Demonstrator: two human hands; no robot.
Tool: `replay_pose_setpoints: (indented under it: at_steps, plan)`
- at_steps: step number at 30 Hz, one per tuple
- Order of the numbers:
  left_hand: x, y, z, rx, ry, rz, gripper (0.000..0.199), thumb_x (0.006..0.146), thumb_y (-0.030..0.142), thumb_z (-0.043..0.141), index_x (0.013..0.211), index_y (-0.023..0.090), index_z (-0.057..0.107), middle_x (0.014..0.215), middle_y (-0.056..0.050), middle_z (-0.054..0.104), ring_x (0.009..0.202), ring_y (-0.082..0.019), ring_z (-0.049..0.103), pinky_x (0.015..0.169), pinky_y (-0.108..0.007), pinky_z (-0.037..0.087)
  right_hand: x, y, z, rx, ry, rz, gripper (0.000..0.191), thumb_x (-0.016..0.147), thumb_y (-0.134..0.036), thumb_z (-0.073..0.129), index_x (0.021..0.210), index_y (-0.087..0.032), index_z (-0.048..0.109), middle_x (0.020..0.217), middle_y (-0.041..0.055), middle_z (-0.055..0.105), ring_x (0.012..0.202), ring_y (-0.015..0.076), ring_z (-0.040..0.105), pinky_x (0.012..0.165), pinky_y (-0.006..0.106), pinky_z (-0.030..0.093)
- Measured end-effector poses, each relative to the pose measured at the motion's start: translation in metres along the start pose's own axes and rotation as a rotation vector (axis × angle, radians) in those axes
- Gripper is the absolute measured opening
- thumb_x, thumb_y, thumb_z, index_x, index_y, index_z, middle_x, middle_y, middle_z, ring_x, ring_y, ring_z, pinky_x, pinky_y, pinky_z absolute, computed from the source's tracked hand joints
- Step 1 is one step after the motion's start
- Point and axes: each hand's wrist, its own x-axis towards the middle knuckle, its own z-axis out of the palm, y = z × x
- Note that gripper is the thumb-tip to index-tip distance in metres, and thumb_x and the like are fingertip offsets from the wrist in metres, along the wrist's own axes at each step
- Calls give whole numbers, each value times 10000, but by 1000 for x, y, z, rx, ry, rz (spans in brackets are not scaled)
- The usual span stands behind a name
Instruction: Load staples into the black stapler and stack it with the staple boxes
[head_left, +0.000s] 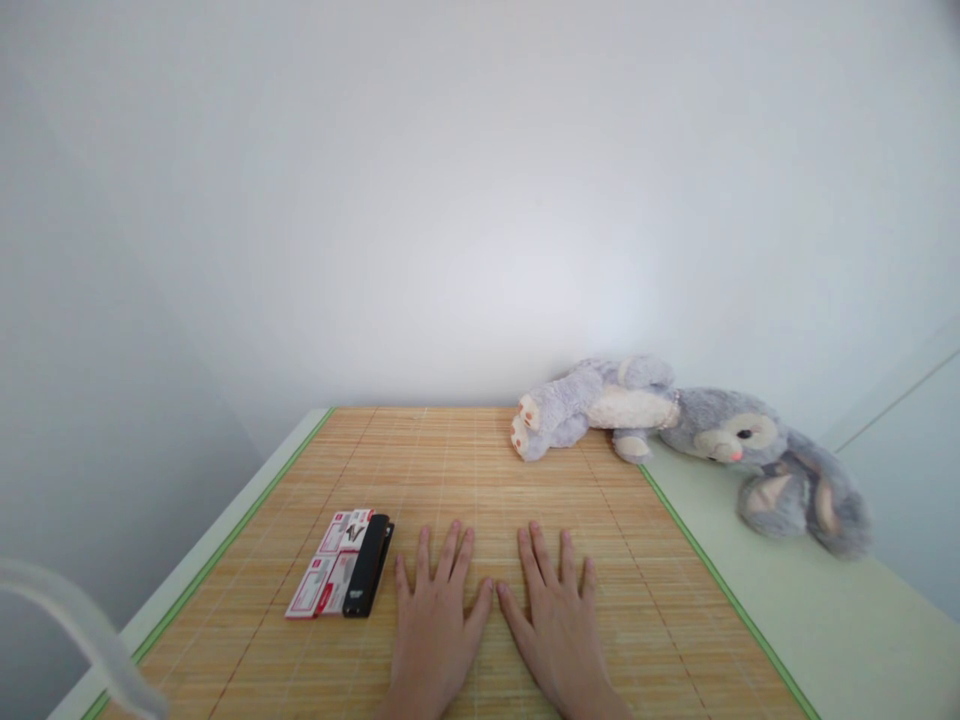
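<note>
Both hands lie flat, palms down, on a bamboo mat (450, 480) with a green edge. My left hand (435, 625) has its fingers spread and holds nothing. Just left of it, a black stapler (367, 566) lies beside several small red and white boxes (330, 565), which sit close together. My right hand (556, 625) is also spread and holds nothing; its thumb tip is close to the left thumb tip, with a small gap between them.
A grey plush rabbit (637, 405) lies on its side at the back right, partly on the mat, its head and ears over the pale table (825, 610). A white curved bar (82, 625) crosses the lower left. A wall stands behind.
</note>
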Motion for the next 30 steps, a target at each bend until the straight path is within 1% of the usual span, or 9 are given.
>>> replay_pose_setpoints:
  at_steps: [6,17,20,23,25,27,30]
  plan:
    - [1,-1,2,12,2,5,646,1023,477,423,1632,383,228,1710,55,252,1594,-414,116,1229,-739,123,0,-1,0,3,-9,-1,713,1014,-665,359,1640,-343,247,1717,2,223,1588,453,95,1218,754,45]
    - [0,-2,3,18,12,11,635,1026,478,418,1629,387,240,1714,60,244,1597,-400,109,1229,-731,140,1,-3,-2,-66,-65,25,736,1013,-696,295,1647,-333,213,1729,-12,162,1593,443,60,1224,746,21]
    - [-4,0,2,9,7,1,628,1032,469,402,1631,369,243,1713,39,251,1597,-374,141,1241,-706,147,1,-4,-2,-73,-68,28,731,1015,-684,302,1648,-327,221,1730,-12,153,1594,445,46,1221,749,13]
    - [-13,4,1,5,-2,-33,608,1033,463,386,1623,353,285,1710,22,261,1593,-363,170,1246,-697,144,1,-5,-3,-57,-68,32,716,1018,-639,343,1646,-307,250,1729,6,160,1593,452,29,1210,767,-7]
    - [-20,7,0,-1,-21,-51,592,1027,441,389,1610,365,323,1705,26,270,1593,-367,171,1247,-697,142,4,-10,-3,-11,-93,62,709,1015,-608,375,1639,-283,291,1727,39,168,1588,467,25,1191,795,-7]
    - [-28,10,0,-17,-57,-45,600,1011,414,408,1605,382,326,1702,32,273,1596,-373,159,1247,-699,147,11,-22,-5,92,-152,91,726,1008,-629,380,1635,-269,316,1722,63,185,1583,480,30,1177,817,14]
    - [-43,17,6,-38,-118,-21,685,945,405,511,1599,401,307,1688,29,308,1593,-413,129,1241,-733,109,25,-53,-8,315,-263,67,796,980,-714,393,1637,-271,315,1705,67,263,1583,477,47,1185,814,37]
